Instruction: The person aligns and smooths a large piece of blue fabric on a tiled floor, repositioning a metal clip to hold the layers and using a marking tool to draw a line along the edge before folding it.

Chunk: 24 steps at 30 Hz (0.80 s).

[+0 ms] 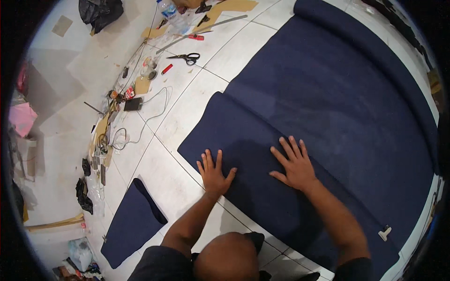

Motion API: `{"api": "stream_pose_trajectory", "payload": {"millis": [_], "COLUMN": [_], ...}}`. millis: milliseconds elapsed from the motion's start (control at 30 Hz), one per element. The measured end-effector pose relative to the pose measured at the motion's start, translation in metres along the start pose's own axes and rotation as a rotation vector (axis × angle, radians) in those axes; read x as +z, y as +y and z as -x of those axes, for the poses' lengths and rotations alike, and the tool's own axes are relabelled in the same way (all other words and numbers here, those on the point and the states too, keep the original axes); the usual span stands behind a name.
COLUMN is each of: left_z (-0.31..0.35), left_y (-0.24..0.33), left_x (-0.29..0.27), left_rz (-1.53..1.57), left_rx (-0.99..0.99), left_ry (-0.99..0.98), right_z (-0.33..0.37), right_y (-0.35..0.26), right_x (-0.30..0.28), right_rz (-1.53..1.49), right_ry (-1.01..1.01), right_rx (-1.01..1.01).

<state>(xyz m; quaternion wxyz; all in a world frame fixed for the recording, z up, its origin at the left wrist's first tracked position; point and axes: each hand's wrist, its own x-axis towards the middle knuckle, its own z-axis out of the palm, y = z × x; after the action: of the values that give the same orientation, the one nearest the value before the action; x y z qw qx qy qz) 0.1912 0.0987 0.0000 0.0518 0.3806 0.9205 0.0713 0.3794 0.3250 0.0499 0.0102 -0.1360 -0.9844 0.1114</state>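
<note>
A large sheet of navy blue fabric (347, 107) lies spread over the tiled floor, its far end rolled up. Its near part is folded over into a double layer (253, 159), with the fold-over's edge running diagonally. My left hand (215, 174) lies flat on this layer near its left border, fingers spread. My right hand (295, 165) also rests flat, fingers apart, close to the diagonal edge. Neither hand holds anything. A white clip (385, 233) sits on the fabric at the lower right, near that edge.
A smaller folded navy piece (133, 225) lies at the lower left. Beyond the fabric's left side are black-handled scissors (190, 58), a red lighter (167, 69), a long metal ruler (201, 33), a phone (133, 104) with a cable, and a water bottle (169, 13). Scraps line the wall.
</note>
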Motion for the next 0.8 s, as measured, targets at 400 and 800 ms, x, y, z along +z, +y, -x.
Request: {"api": "stream_pose_trajectory", "payload": {"millis": [400, 800], "left_z": [-0.013, -0.013], "left_y": [-0.007, -0.004], "left_x": [-0.005, -0.010], "left_rz": [0.041, -0.033], "left_rx": [-0.006, -0.006], "left_ry": [-0.117, -0.137], "right_z": [-0.040, -0.042], "right_y": [0.000, 0.001], "right_x": [0.021, 0.018], "right_rz": [-0.119, -0.141], "right_ry": [-0.211, -0.281], "right_rx": [0.271, 0.280]}}
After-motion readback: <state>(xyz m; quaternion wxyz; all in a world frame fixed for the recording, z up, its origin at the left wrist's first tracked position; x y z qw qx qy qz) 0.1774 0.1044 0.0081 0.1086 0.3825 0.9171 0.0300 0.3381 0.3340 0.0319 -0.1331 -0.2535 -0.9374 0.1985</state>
